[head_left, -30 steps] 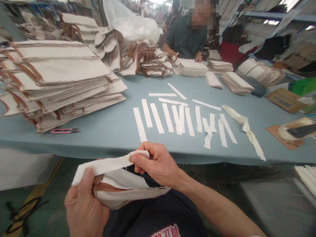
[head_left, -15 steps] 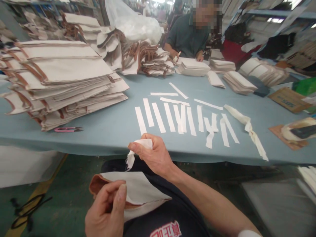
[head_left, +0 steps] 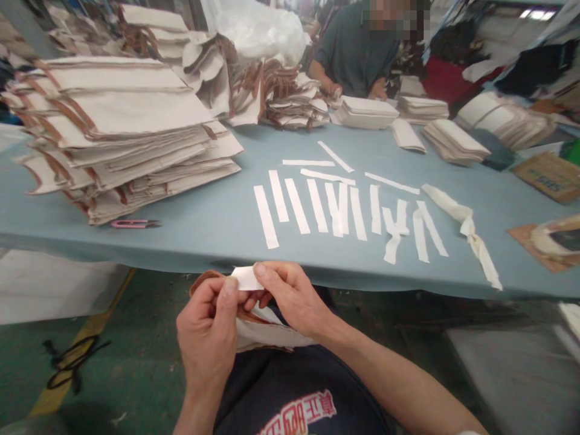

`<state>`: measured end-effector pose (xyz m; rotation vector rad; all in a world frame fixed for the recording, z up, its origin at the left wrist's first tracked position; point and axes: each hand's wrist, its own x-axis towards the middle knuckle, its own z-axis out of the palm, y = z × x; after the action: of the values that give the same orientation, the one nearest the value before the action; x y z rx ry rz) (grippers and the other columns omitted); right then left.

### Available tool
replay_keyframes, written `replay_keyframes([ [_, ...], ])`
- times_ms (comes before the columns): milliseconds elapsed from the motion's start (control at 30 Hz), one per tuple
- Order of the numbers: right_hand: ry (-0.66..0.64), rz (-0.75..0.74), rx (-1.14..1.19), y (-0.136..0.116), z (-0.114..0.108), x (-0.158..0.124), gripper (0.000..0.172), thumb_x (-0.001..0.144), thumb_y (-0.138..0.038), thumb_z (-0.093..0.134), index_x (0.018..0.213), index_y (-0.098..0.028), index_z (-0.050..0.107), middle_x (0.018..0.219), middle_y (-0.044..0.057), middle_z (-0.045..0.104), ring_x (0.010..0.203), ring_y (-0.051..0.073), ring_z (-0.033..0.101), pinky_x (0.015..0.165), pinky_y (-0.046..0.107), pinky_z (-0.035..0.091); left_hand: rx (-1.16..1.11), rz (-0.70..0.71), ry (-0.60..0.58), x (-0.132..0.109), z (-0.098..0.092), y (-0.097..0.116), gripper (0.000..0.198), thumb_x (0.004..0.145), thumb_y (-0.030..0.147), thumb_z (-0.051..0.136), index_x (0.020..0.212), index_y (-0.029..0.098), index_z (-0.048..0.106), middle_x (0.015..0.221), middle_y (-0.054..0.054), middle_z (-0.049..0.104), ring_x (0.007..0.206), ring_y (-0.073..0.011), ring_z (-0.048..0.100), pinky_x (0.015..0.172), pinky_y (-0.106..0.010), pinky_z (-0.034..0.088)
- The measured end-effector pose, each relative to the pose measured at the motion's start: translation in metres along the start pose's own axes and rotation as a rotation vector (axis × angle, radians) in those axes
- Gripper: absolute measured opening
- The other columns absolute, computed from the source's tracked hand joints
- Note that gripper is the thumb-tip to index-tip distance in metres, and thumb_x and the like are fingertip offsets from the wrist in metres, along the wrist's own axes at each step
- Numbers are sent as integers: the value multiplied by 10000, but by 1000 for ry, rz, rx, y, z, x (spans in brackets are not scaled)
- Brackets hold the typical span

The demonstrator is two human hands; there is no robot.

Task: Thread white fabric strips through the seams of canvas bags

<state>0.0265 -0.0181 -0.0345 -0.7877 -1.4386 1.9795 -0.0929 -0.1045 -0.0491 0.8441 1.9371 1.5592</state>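
Between my two hands a short white strip is stretched flat, just in front of the table edge. My left hand is closed, pinching its left end between thumb and finger, and also keeps hold of a cream fabric piece with brown lining. My right hand is closed on the strip's right end, thumb on top. The fabric piece hangs below and behind the fingers, partly hidden by them. Several more white strips lie spread on the blue-green tabletop ahead.
A tall stack of cream pieces with brown edges stands at the left, with pink thread snips before it. A twisted cream cloth strip and a cardboard box lie to the right. Across the table a person handles folded stacks.
My left hand has risen with the fabric piece to meet my right hand. The white strip, held by the right hand alone before, is now stretched between both.
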Motion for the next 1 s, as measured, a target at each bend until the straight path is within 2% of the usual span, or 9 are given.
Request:
replay_keyframes([
  [167,-131,141,18,-10,-8,-7,345,959,-486,716,827,-169,749,804,46,794,640,110,670,636,223,534,40,-26,41,-2,-8,8,316,937,472,734,766,207,723,597,28,618,534,-136,520,509,-235,411],
  [300,-121,174,41,-11,-8,-9,197,935,-340,705,823,-180,730,787,28,801,611,99,660,603,207,535,22,-74,-2,-3,-10,9,357,945,517,720,758,213,716,591,28,610,510,-134,501,463,-248,369],
  [433,-104,187,47,-6,-9,-8,171,904,-327,722,813,-183,708,769,22,796,594,92,653,577,199,522,19,-70,-32,-2,-10,8,381,944,507,717,713,204,697,592,31,606,522,-129,497,482,-252,361],
  [567,-73,200,67,-3,-10,-8,208,856,-357,783,783,-191,680,715,-1,761,609,96,655,620,215,548,19,-86,-44,-2,-6,9,338,917,480,733,727,202,706,584,23,620,517,-132,503,467,-244,355],
  [733,-47,182,20,1,-7,-8,239,854,-393,786,803,-204,649,685,-19,714,596,109,622,610,236,521,0,-107,32,-6,1,16,272,842,434,778,992,219,706,555,92,614,482,-126,580,501,-205,442],
  [833,28,75,-175,2,-7,-10,206,898,-372,708,800,-202,645,667,-35,649,570,101,546,557,232,426,93,-26,-10,-9,0,16,206,912,426,723,905,222,703,610,65,678,538,-136,633,562,-221,477],
  [900,88,-17,-341,3,-7,-10,203,909,-358,683,787,-199,649,657,-44,610,574,101,516,555,241,387,192,74,-62,-9,-2,14,264,974,422,662,820,218,727,641,44,695,581,-136,624,604,-231,474],
  [1000,126,-112,-507,4,-5,-11,184,905,-345,660,791,-200,659,655,-47,604,584,105,528,589,253,388,272,224,-97,-8,-6,8,326,1046,383,557,880,217,783,720,25,735,638,-146,631,646,-238,486],
])
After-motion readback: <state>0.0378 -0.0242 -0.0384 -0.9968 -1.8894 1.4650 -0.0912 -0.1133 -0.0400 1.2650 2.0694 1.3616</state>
